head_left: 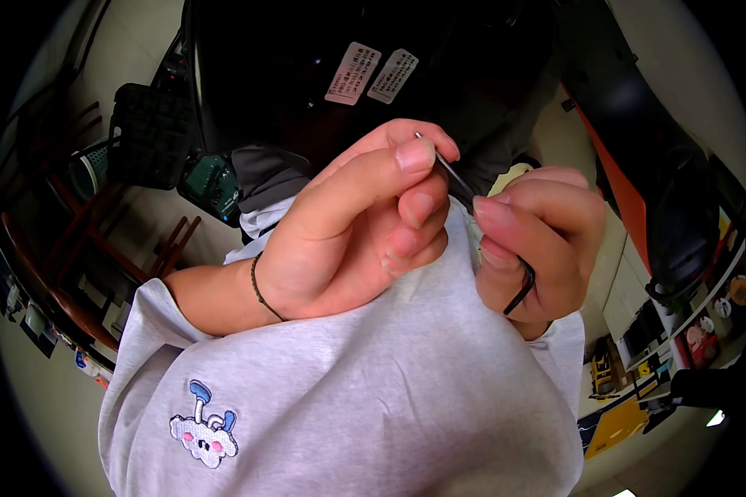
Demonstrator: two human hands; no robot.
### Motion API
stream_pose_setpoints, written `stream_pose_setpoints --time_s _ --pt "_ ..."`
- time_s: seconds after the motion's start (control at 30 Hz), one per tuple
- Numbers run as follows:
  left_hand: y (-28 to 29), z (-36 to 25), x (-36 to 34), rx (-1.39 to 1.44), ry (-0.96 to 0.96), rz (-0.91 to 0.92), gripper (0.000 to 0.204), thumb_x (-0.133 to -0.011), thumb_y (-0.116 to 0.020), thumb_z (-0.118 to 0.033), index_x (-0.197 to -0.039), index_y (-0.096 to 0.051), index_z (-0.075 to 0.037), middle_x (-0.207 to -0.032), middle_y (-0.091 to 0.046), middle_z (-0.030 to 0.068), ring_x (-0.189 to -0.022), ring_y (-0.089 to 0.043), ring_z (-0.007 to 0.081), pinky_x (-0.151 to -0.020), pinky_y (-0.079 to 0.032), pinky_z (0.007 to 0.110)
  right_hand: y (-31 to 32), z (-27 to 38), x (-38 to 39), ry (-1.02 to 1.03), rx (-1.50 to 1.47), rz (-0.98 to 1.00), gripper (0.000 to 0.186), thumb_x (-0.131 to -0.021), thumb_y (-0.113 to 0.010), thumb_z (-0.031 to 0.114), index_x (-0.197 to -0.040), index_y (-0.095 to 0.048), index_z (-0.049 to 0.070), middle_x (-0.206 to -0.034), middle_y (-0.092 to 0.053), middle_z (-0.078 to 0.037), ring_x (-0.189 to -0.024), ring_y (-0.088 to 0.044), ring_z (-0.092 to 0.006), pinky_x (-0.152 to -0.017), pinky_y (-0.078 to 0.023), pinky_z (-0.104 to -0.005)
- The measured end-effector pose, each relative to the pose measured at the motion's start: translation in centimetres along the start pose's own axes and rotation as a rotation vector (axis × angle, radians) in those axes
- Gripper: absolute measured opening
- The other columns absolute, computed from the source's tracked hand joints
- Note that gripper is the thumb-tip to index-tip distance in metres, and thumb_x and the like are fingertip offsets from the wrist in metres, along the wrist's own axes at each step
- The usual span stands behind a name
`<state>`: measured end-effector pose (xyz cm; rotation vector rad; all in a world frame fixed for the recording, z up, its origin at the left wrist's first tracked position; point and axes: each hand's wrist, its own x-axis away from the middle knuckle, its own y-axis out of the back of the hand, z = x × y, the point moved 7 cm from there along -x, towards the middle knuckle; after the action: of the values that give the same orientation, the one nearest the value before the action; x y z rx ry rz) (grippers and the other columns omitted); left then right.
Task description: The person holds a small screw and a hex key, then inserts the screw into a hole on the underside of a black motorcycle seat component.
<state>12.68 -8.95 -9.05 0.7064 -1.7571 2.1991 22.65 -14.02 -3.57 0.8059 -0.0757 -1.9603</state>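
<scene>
Up in front of my pale grey shirt (373,364), my two hands meet over a thin black L-shaped hex key (457,176). My right hand (547,240) is closed around its bent end, and the short black arm sticks out below the fingers. My left hand (348,207), with a thin dark cord bracelet at the wrist, pinches the far end between thumb and forefinger. A small silvery tip shows just past that thumb; whether it is the key's own end or a tiny separate part I cannot tell. The other left fingers are curled.
Beyond my hands is a dark glossy surface (273,91) bearing two white labels (354,73). At the left are a black case (153,132), a green circuit board (210,186) and reddish-brown wooden chairs. A black, orange-edged object (617,174) is at the right, above cluttered shelving.
</scene>
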Motion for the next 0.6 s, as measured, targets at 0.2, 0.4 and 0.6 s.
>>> stream_pose_setpoints --time_s 0.2,0.4,0.6 --pt "-0.8 -0.6 0.4 0.158 -0.056 -0.039 0.029 -0.105 -0.032 -0.025 -0.121 -0.053 -0.014 -0.062 -0.050 -0.0048 -0.044 -0.039 0.0041 -0.043 -0.032 0.019 -1.4 0.2 -1.3 0.082 0.098 0.030 0.015 -0.087 -0.064 0.009 -0.098 -0.066 0.000 -0.089 -0.056 -0.010 -0.065 -0.055 -0.0178 -0.054 -0.044 -0.0265" --pt "-0.9 -1.7 1.6 0.231 -0.075 0.017 0.037 -0.106 -0.026 -0.026 -0.133 -0.048 -0.016 -0.061 -0.052 -0.0031 -0.044 -0.041 0.0075 -0.046 -0.035 0.021 -2.3 0.4 -2.2 0.087 0.092 0.074 0.015 -0.088 -0.064 0.009 -0.099 -0.066 0.000 -0.091 -0.056 -0.009 -0.066 -0.055 -0.0177 -0.056 -0.044 -0.0258" --pt "-0.9 -2.6 2.4 0.192 -0.021 0.152 0.046 -0.105 -0.024 -0.021 -0.150 -0.019 -0.021 -0.066 -0.056 0.0018 -0.050 -0.046 0.0119 -0.051 -0.038 0.024 -2.7 0.2 -2.6 -0.047 0.086 0.043 0.016 -0.086 -0.064 0.002 -0.101 -0.066 -0.001 -0.092 -0.058 -0.010 -0.067 -0.055 -0.0164 -0.056 -0.043 -0.0241"
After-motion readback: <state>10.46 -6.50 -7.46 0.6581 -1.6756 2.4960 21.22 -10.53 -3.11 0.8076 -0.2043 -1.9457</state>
